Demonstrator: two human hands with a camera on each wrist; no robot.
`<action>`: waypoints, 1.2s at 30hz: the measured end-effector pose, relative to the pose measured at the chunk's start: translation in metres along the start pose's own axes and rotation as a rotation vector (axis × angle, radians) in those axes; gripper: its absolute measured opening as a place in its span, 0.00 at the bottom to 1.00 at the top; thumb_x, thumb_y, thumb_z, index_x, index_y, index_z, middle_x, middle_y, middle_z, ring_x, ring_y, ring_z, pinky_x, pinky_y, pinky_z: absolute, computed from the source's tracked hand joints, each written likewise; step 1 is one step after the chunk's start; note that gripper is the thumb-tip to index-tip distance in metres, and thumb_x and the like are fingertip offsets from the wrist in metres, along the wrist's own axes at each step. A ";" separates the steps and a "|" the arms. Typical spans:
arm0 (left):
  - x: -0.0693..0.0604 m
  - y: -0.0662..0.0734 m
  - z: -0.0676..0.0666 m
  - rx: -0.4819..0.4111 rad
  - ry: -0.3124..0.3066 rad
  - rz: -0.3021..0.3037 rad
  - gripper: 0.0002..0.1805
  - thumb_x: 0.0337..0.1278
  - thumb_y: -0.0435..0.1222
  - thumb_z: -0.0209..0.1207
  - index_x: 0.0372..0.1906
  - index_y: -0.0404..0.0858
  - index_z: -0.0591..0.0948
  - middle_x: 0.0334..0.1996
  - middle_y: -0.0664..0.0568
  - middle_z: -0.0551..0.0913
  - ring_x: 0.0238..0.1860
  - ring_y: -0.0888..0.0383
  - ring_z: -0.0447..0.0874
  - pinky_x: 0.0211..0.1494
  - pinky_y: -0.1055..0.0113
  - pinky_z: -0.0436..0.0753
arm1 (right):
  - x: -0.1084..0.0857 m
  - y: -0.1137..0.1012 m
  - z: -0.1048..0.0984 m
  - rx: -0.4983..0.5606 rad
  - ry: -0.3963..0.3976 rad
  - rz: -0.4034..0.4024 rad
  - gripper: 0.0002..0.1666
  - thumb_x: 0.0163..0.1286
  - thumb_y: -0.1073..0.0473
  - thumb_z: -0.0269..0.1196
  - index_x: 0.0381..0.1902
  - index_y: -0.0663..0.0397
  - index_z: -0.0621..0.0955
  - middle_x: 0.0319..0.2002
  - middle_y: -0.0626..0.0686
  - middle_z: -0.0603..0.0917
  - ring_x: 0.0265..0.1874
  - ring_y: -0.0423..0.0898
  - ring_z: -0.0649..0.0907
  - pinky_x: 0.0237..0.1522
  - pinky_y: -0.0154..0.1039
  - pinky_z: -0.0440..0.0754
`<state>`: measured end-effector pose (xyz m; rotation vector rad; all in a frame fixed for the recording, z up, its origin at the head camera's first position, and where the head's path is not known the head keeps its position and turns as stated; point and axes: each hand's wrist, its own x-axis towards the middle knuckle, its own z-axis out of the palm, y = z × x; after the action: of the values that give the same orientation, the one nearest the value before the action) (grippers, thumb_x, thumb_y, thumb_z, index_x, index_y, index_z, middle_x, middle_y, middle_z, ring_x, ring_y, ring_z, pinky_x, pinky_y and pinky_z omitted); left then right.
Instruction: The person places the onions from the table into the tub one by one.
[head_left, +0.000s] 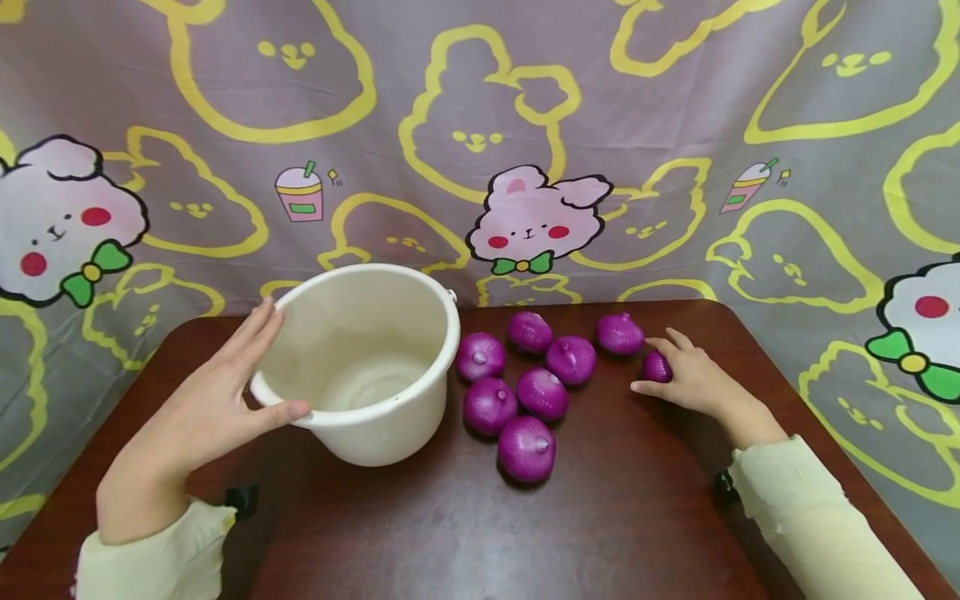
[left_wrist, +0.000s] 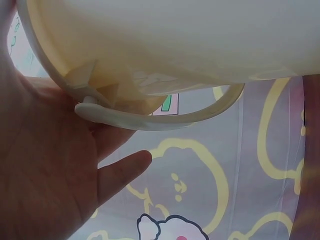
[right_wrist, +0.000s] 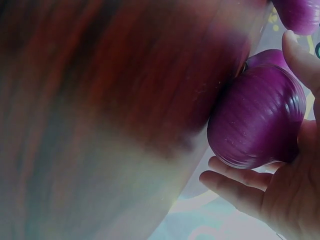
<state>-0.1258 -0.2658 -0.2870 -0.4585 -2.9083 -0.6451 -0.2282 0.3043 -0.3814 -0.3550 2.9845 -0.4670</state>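
Right hand (head_left: 697, 380): fingers spread loosely around a purple onion (head_left: 656, 367), grip not closed — curling evenly about its belly should steady it. Left hand (head_left: 202, 412): fingers spread wide, touching the rim of the white bucket (head_left: 390, 432).

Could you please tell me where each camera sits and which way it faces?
Head: worn on the head, facing forward and down at the bucket, onions and table; the left hand, right hand and sleeves show.
Left wrist: worn there, facing the bucket's handle and patterned cloth; that hand's palm and fingers show.
Right wrist: worn there, facing the nearest onion and the table; that hand's thumb and fingers show.
Shared: head and left wrist both show the bucket and patterned cloth.
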 end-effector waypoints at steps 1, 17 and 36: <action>0.000 0.000 0.000 0.001 0.002 0.002 0.60 0.48 0.55 0.70 0.80 0.44 0.47 0.82 0.53 0.39 0.80 0.40 0.45 0.61 0.27 0.67 | 0.000 0.000 0.000 -0.001 0.003 -0.002 0.54 0.59 0.35 0.68 0.70 0.66 0.65 0.72 0.79 0.54 0.65 0.81 0.63 0.62 0.74 0.67; -0.002 0.000 0.001 0.021 -0.007 -0.015 0.58 0.50 0.57 0.68 0.80 0.42 0.51 0.82 0.50 0.43 0.81 0.43 0.43 0.58 0.27 0.69 | 0.001 0.004 0.002 -0.008 0.017 -0.029 0.49 0.56 0.39 0.73 0.64 0.66 0.70 0.54 0.71 0.74 0.46 0.64 0.80 0.48 0.61 0.81; 0.000 0.004 0.001 0.014 0.004 -0.001 0.60 0.50 0.57 0.68 0.79 0.37 0.49 0.82 0.50 0.43 0.81 0.45 0.42 0.65 0.30 0.66 | 0.006 0.009 -0.004 -0.018 0.025 -0.073 0.40 0.53 0.42 0.75 0.52 0.63 0.74 0.37 0.62 0.78 0.33 0.54 0.80 0.34 0.49 0.82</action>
<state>-0.1247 -0.2618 -0.2857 -0.4538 -2.9075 -0.6246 -0.2366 0.3123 -0.3811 -0.4651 3.0100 -0.4550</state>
